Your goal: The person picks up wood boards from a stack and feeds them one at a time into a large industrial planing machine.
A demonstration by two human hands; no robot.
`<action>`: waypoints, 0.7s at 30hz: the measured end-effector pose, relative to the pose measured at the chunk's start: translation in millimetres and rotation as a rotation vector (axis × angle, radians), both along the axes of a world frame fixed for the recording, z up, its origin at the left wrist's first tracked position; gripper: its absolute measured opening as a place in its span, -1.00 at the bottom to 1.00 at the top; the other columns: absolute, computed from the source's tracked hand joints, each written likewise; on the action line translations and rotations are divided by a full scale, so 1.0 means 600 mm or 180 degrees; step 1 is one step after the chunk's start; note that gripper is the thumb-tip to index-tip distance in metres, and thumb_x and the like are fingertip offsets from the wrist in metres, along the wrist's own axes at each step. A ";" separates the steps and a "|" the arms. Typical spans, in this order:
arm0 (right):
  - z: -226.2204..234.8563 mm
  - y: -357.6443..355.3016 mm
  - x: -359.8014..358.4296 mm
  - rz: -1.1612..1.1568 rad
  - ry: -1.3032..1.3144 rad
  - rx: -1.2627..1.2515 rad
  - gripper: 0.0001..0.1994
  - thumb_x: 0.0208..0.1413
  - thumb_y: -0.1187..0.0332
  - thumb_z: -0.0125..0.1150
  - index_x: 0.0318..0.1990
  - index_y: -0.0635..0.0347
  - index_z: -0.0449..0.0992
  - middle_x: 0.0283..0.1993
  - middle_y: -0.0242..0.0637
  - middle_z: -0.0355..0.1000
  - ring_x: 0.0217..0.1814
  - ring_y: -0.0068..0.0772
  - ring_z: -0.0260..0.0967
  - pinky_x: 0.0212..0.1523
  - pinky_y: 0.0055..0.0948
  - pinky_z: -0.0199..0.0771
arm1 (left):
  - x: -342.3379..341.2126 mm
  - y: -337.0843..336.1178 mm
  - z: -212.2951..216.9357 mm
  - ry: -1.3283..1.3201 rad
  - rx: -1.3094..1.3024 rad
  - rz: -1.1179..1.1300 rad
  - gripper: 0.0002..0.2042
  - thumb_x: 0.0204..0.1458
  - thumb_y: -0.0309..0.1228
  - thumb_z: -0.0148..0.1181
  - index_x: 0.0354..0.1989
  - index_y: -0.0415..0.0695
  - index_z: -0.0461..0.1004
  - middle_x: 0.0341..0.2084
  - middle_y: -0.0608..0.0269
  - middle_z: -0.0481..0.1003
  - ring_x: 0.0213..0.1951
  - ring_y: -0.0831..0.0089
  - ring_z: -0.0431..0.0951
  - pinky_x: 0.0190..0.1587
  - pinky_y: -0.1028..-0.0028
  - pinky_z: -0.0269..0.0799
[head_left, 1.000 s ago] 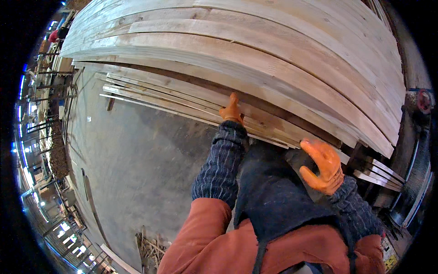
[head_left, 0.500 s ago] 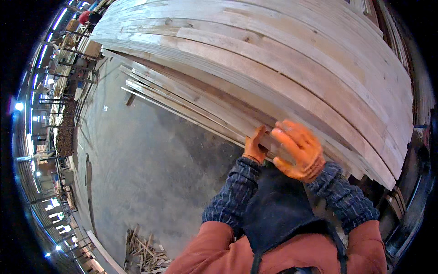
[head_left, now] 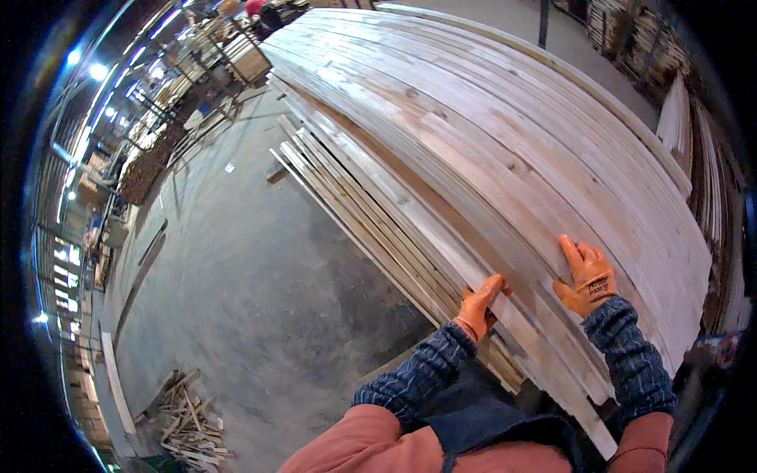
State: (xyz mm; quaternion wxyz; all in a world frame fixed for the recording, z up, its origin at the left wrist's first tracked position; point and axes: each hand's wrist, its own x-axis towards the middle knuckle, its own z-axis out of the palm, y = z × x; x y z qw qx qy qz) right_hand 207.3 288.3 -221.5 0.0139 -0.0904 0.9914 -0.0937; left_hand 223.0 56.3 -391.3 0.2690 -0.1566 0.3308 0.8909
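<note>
Both my hands wear orange gloves. My left hand (head_left: 479,310) is closed around the near part of a long pale wooden board (head_left: 540,355), with the thumb over its upper edge. This board runs along the side of a wide stack of planks (head_left: 505,150), and its near end reaches past the stack toward my body. On the planks near the stack's edge rests my right hand (head_left: 587,277), open, fingers spread and pointing away from me. Below the held board, several narrower boards (head_left: 371,236) lie lengthwise, low beside the stack.
Grey concrete floor (head_left: 260,284) spreads to the left. A pile of scrap wood pieces (head_left: 193,426) lies at the lower left. More timber leans at the far right (head_left: 710,213), and stacked wood with racks (head_left: 150,169) lines the far left. A dark post (head_left: 544,24) stands beyond the stack.
My right hand has moved from beside the left hand onto the top of the stack. The left hand has closed on the board, whose near end now shows closer to me. The view has shifted.
</note>
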 end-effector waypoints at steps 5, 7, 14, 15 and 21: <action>0.084 -0.018 -0.020 -0.0174 -0.0988 -0.0714 -0.33 -0.23 0.14 0.47 0.11 0.24 0.50 0.02 0.12 0.50 0.07 0.14 0.45 0.12 -0.04 0.48 | 0.005 -0.007 -0.001 -0.0038 0.0170 0.0265 -0.48 0.23 -0.07 0.30 0.25 -0.11 0.43 0.05 0.14 0.54 0.07 0.21 0.58 0.02 0.12 0.57; 0.102 -0.032 -0.007 0.0051 -0.0944 -0.1066 -0.41 -0.30 0.10 0.48 -0.09 0.30 0.58 -0.12 0.16 0.53 -0.03 0.13 0.50 0.04 -0.08 0.51 | 0.008 -0.010 0.000 -0.0331 0.0059 0.0313 -0.39 0.22 0.03 0.29 0.30 -0.11 0.38 0.11 0.10 0.51 0.13 0.17 0.56 0.06 0.11 0.56; 0.047 -0.068 0.119 0.0023 -0.1132 -0.1747 -0.35 -0.36 0.08 0.49 -0.05 0.30 0.60 -0.18 0.13 0.57 -0.08 0.19 0.52 0.02 -0.05 0.52 | 0.014 -0.029 0.036 -0.0568 0.0121 0.0045 -0.06 -0.07 0.54 0.14 0.26 -0.04 0.43 0.06 0.13 0.57 0.12 0.18 0.57 0.19 0.03 0.49; 0.037 -0.066 0.132 0.0069 -0.1082 -0.1842 -0.33 -0.35 0.08 0.49 -0.02 0.30 0.60 -0.18 0.12 0.57 -0.07 0.19 0.52 0.02 -0.04 0.52 | 0.014 -0.032 0.041 -0.0562 0.0220 0.0010 -0.04 -0.10 0.57 0.11 0.24 -0.04 0.45 0.03 0.14 0.58 0.10 0.18 0.57 0.18 0.03 0.49; -0.025 -0.057 0.200 -0.0395 -0.1138 -0.1487 -0.21 -0.38 0.07 0.50 0.15 0.23 0.55 0.11 0.20 0.49 0.12 0.24 0.46 0.15 0.01 0.49 | 0.009 -0.038 0.036 -0.0353 0.1136 0.0094 -0.02 -0.13 0.60 0.09 0.19 -0.07 0.47 0.04 0.13 0.58 0.08 0.14 0.58 0.21 0.04 0.49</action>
